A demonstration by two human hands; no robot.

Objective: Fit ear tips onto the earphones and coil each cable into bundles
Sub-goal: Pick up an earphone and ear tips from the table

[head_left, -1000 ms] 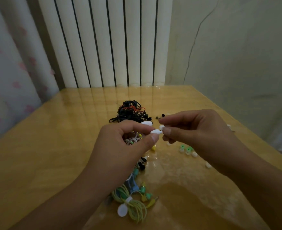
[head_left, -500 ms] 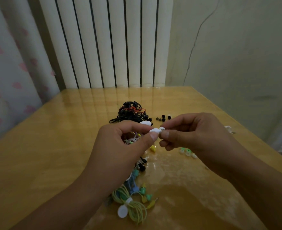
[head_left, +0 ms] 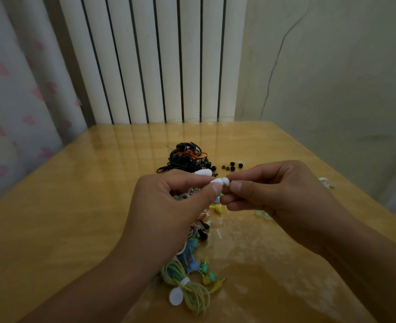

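Note:
My left hand (head_left: 169, 206) pinches a white earbud (head_left: 217, 181) between thumb and forefinger; the second white earbud (head_left: 204, 172) of the pair sticks out above my fingers. My right hand (head_left: 274, 192) pinches a white ear tip (head_left: 226, 182) and holds it against the nozzle of the lower earbud. Both hands hover above the middle of the wooden table (head_left: 75, 217). The white cable is mostly hidden behind my left hand.
A black and orange cable tangle (head_left: 185, 158) lies farther back, with several black ear tips (head_left: 232, 166) to its right. A coiled yellow-green earphone bundle (head_left: 190, 290) lies near me beside blue and teal earphones (head_left: 192, 252). Pale green tips (head_left: 262, 214) rest under my right hand.
My right hand moved left and brought the white ear tip against the earbud that my left hand holds. The black ear tips came into view behind my right hand.

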